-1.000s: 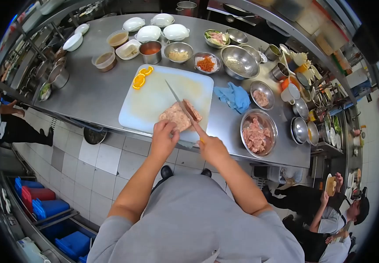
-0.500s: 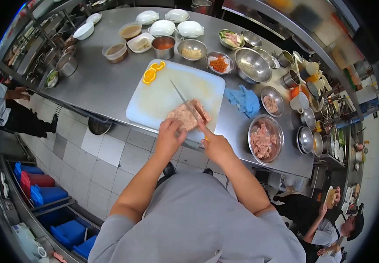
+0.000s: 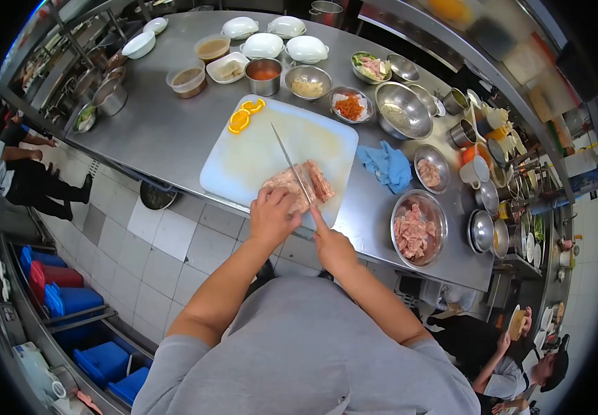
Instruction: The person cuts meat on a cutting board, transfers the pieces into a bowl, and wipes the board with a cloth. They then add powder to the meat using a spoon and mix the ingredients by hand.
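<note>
On the white cutting board (image 3: 244,162) lies a block of pinkish meat (image 3: 286,182) near the front edge. My left hand (image 3: 275,213) rests on its left part with bent fingers pressing down. In my right hand (image 3: 331,243) is a long knife (image 3: 285,151), its blade across the meat and its tip pointing up and left. A cut piece (image 3: 320,181) stands just right of the blade. Orange slices (image 3: 239,121) sit at the board's upper left corner.
A blue cloth (image 3: 386,167) and a steel bowl of raw meat (image 3: 415,234) are right of the board. Bowls, a pot of red sauce (image 3: 264,74) and white dishes (image 3: 262,45) stand behind it. Other people work at far left and lower right.
My left hand has moved onto the top of the meat. The knife handle and my right hand have shifted slightly left and closer to me. A slice now stands more apart from the block.
</note>
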The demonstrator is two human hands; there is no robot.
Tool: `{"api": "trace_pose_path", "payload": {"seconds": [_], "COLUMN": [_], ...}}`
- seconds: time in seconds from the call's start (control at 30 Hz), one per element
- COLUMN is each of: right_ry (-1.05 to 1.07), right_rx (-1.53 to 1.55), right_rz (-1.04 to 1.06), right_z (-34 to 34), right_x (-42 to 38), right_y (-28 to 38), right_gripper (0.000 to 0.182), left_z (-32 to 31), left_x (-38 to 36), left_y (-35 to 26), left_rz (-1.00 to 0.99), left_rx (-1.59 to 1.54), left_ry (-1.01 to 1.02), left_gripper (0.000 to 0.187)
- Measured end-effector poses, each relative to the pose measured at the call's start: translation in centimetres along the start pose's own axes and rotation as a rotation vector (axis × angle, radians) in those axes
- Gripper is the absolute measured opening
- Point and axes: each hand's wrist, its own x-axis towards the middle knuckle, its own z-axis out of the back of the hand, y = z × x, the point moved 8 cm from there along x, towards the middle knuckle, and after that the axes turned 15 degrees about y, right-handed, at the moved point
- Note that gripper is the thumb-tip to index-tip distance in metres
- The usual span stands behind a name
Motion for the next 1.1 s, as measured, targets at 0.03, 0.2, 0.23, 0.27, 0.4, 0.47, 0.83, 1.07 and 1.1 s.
{"api": "trace_pose_path", "payload": {"seconds": [0.03, 0.2, 0.23, 0.27, 0.4, 0.47, 0.83, 1.07, 1.1], "right_ry": [-0.008, -0.197, -0.203, -0.363, -0.925, -0.832, 0.141, -0.85, -0.854], "right_rx": [0.002, -0.021, -0.024, -0.01, 0.11, 0.139, 0.078, 0.124, 0.123], "right_rz": [0.003, 0.055, 0.054, 0.175, 0.544, 0.469, -0.124, 0.37, 0.365], "right_z": [1.8, 10.2, 11.2, 13.2, 17.1, 13.2, 4.2, 16.8, 15.0], "right_x": [-0.7, -4.8, -5.7, -7.3, -14.4, -11.7, 0.1, -10.9, -9.8], "right_y": [1.3, 6.5, 7.0, 8.2, 10.4, 6.8, 1.5, 10.5, 8.8], "right_gripper": [0.075, 0.078, 0.078, 0.074, 0.067, 0.069, 0.083, 0.062, 0.062], "left_z": [0.1, -0.6, -0.4, -0.2, 2.8, 3.5, 1.0, 1.9, 2.2], "left_x": [0.3, 0.5, 0.5, 0.5, -1.2, -2.0, 0.3, 0.2, 0.3], "left_y": [-0.1, 0.5, 0.6, 0.8, 0.9, 1.2, 2.0, 2.2, 1.9], "left_rz": [0.043, 0.02, 0.002, -0.014, -0.027, -0.026, -0.052, 0.053, 0.048], "left_rx": [0.013, 0.025, -0.017, -0.058, -0.275, -0.208, -0.185, -0.28, -0.282], "left_ry": [0.044, 0.025, 0.061, 0.1, 0.049, -0.008, 0.049, 0.121, 0.124], "left_gripper": [0.04, 0.044, 0.045, 0.046, 0.046, 0.044, 0.037, 0.037, 0.037]}}
